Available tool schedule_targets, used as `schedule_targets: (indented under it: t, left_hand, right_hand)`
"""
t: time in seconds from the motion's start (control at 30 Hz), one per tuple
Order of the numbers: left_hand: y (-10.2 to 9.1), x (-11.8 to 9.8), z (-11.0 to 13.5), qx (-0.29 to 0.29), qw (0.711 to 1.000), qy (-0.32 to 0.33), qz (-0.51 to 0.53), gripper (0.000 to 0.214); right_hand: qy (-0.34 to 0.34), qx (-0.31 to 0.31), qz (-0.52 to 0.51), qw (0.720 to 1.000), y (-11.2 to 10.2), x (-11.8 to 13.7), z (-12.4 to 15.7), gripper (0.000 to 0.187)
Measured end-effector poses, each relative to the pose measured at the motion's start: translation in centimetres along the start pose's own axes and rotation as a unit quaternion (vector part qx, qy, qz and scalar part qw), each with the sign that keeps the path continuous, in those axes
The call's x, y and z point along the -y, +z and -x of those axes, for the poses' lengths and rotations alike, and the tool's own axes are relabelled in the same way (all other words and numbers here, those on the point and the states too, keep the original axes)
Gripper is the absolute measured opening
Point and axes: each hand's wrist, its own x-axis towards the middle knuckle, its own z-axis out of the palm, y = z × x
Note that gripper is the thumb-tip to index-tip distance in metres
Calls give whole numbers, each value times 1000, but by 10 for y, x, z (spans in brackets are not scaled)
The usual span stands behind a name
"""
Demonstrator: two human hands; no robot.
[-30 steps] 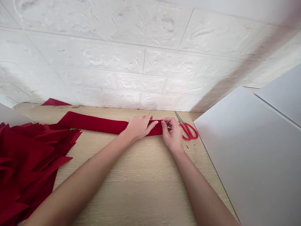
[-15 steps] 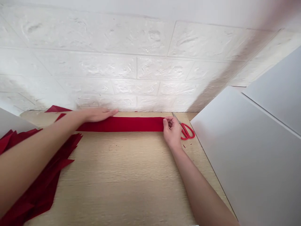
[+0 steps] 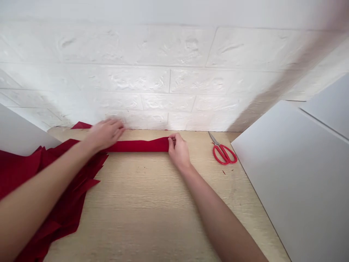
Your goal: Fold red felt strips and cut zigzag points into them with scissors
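Note:
A long folded red strip [image 3: 141, 146] lies on the wooden table [image 3: 152, 203] near the white brick wall. My right hand [image 3: 179, 151] pinches the strip's right end, fingers closed on it. My left hand [image 3: 105, 133] rests on the strip's left part, blurred by motion, fingers bent over the fabric. The strip bulges up slightly just left of my right hand. Red-handled scissors [image 3: 224, 152] lie on the table to the right of my right hand, apart from it.
A heap of red cut pieces [image 3: 40, 189] covers the table's left side. White boards [image 3: 300, 174] lean at the right, another white board [image 3: 19, 134] at the far left. A red scrap [image 3: 81, 125] lies against the wall.
My right hand has carried the strip's right end leftward, away from the scissors. My left hand slid left along the strip and has drawn back a little.

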Motion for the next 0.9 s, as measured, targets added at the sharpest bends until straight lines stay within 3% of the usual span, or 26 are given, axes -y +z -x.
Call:
schedule_targets:
  t: [0.1,0.17,0.27,0.47,0.6,0.77,0.9]
  left_hand:
    - [26,-67,-14,2,997,54,56,43]
    - [42,-108,-29,-29,985,80,151,40]
    - [62,-139,-44,-40,960,93,259,35]
    - [82,-121,-44,-51,937,47,341,37]
    - [81,-117,-44,-10,940,79,333,33]
    - [83,-120,-44,-28,942,114,314,27]
    - [84,-121,-43,-20,948,105,301,24]
  right_hand:
    - [-11,16,3,1000,-3,0,2,10]
    - [-10,22,5,1000,-4,1,2,11]
    - [8,15,19,1000,-6,1,2,14]
    - [4,35,42,999,-3,-3,0,11]
    - [28,17,3,999,-2,-4,-2,9]
    - [41,-2,-12,999,-3,-2,-1,8]
    - [54,-9,-27,998,-3,1,0,9]
